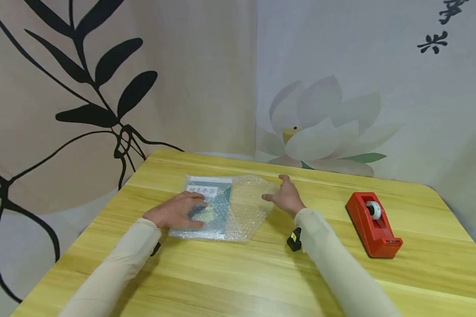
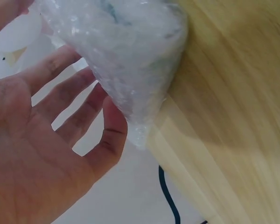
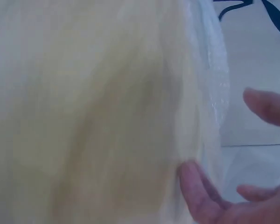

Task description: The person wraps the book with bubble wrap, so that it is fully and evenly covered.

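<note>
A book with a blue-green cover (image 1: 220, 200) lies on the table inside clear bubble wrap (image 1: 247, 209), whose bare flap spreads out to the right. My left hand (image 1: 176, 212) rests over the book's left part, fingers spread. In the left wrist view its fingertips meet the edge of the wrapped bundle (image 2: 130, 60). My right hand (image 1: 288, 199) is at the flap's right edge, thumb and fingers apart and nothing gripped. The right wrist view shows a fingertip low by the table, with the wrap's edge (image 3: 218, 70) beyond it.
A red tape dispenser (image 1: 370, 226) with a roll of tape (image 1: 374, 210) stands on the right side of the wooden table (image 1: 230, 277). Behind the table hangs a pale backdrop (image 1: 206, 79) printed with plants and a lotus. Each wrist carries a small black camera (image 1: 294, 240).
</note>
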The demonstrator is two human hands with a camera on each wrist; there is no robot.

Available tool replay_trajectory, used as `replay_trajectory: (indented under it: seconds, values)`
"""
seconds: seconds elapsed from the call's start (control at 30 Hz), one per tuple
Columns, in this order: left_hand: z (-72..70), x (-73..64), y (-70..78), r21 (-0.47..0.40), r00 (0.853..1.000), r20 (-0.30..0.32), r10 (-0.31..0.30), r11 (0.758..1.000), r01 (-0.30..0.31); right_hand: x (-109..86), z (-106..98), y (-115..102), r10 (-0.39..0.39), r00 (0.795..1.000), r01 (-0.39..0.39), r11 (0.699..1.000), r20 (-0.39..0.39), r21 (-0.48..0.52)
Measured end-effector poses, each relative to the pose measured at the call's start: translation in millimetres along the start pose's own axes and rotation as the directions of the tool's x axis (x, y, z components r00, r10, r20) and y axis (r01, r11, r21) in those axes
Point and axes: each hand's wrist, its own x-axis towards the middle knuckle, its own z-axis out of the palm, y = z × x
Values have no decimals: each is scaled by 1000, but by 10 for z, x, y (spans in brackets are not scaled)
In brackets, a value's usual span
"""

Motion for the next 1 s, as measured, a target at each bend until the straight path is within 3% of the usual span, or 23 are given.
replay_trajectory:
  seconds: [0.1, 0.2, 0.33, 0.47, 0.53, 0.63, 0.8, 0.87, 1.0]
  values:
    - [0, 14, 34, 5, 1000, 11, -18, 1000, 18, 15, 33, 25, 52, 999, -50, 984, -10, 173]
    - [-7, 24, 53, 14, 999, 15, -29, 999, 29, 5, 67, 7, 95, 995, -89, 930, 0, 355]
    - [-8, 37, 41, 16, 1000, 12, -28, 999, 28, -40, 145, -33, 146, 987, -159, 806, 69, 570]
    - [-5, 41, 17, 14, 1000, 8, -27, 1000, 26, -96, 272, -75, 133, 980, -197, 665, 146, 720]
    - [-2, 40, 12, 15, 1000, 3, -22, 1000, 22, -124, 345, -93, 120, 978, -208, 613, 170, 762]
    - [9, 41, 9, 12, 1000, -6, -15, 1000, 15, -186, 442, -119, 101, 974, -226, 558, 205, 799]
    - [17, 58, 6, -3, 1000, -11, -16, 1000, 15, -319, 560, -153, 37, 968, -230, 516, 247, 825]
    - [15, 64, 7, -10, 1000, -10, -22, 1000, 22, -354, 603, -166, 18, 967, -224, 537, 254, 814]
    - [11, 86, -3, -32, 999, -14, -39, 999, 39, -382, 677, -196, -28, 962, -197, 615, 270, 764]
